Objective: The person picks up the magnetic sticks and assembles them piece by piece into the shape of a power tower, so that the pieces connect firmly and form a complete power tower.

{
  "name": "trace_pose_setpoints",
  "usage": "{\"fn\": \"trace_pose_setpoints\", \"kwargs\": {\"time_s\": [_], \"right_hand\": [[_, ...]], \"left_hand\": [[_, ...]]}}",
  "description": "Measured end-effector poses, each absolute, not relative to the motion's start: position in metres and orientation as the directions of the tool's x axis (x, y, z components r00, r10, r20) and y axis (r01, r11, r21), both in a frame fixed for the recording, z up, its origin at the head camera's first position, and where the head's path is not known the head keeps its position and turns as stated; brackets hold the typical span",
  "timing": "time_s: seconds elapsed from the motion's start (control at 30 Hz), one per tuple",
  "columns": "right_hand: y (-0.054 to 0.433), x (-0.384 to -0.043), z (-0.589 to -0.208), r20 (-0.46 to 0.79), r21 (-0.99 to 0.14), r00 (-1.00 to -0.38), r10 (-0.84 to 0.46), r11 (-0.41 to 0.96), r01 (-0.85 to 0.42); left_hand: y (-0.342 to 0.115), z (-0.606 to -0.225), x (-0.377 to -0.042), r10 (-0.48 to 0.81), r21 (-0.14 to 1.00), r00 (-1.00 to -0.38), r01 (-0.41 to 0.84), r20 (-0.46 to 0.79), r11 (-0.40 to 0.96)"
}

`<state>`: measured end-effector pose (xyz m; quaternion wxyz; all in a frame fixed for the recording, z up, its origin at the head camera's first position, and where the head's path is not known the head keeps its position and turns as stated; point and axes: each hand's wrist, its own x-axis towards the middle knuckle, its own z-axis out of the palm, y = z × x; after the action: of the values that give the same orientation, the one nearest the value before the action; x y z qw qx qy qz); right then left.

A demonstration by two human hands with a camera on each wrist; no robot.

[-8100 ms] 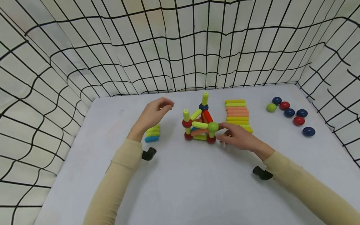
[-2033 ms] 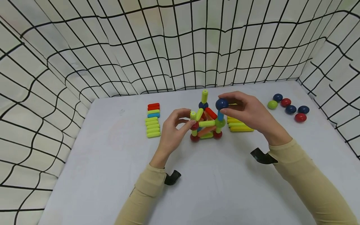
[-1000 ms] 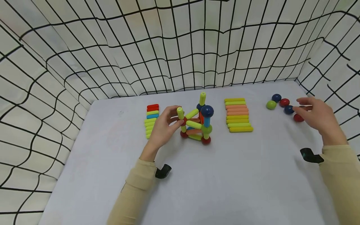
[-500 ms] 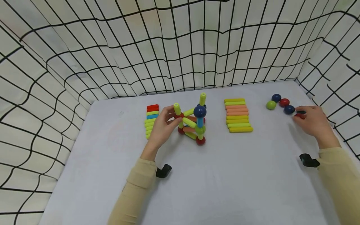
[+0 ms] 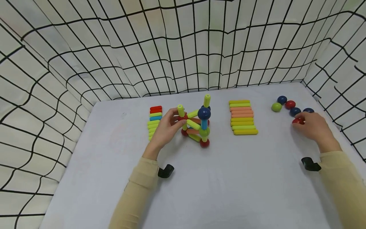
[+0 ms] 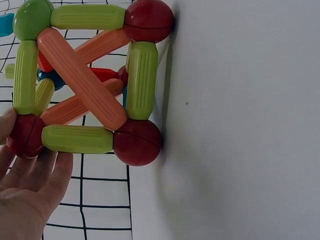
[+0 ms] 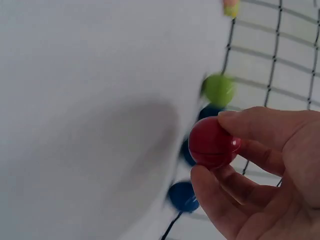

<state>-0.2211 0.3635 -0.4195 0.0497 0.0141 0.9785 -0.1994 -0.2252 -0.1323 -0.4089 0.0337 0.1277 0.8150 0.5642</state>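
A frame of magnetic rods and balls (image 5: 193, 124) stands on the white table, with a blue ball (image 5: 204, 113) on top of its blue rod. My left hand (image 5: 165, 130) holds the frame by its upper left red ball (image 6: 26, 135), thumb on one side and fingers on the other. Far to the right, my right hand (image 5: 314, 128) pinches a loose red ball (image 7: 214, 143) between thumb and fingers. In the right wrist view that ball appears close, with blurred blue and green balls (image 7: 218, 90) behind it.
Short rods (image 5: 155, 118) lie in a column left of the frame. Longer yellow, green and orange rods (image 5: 243, 117) form a stack to its right. Several loose balls (image 5: 281, 100) lie at the back right. Black netting (image 5: 183, 47) surrounds the table (image 5: 228, 190).
The blue ball was set on the frame; my right hand then went right and grasped a red ball, now shifted slightly left. My left hand has turned the frame a little.
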Motion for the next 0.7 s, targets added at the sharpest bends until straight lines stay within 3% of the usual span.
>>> {"fn": "trace_pose_setpoints", "kwargs": {"time_s": [0.17,0.4,0.7], "right_hand": [[0.317,-0.222,-0.394,-0.115,-0.535,-0.991,-0.061,0.844,0.01],[0.246,-0.232,-0.356,-0.07,-0.796,-0.978,-0.194,0.602,-0.063],[0.172,-0.255,-0.331,0.071,-0.887,-0.953,-0.294,0.419,-0.195]], "left_hand": [[-0.133,-0.407,-0.23,0.272,0.922,-0.959,0.172,0.077,0.346],[-0.134,-0.409,-0.231,0.267,0.945,-0.961,0.147,0.068,0.291],[-0.127,-0.416,-0.223,0.153,0.968,-0.987,0.09,0.055,0.236]]}}
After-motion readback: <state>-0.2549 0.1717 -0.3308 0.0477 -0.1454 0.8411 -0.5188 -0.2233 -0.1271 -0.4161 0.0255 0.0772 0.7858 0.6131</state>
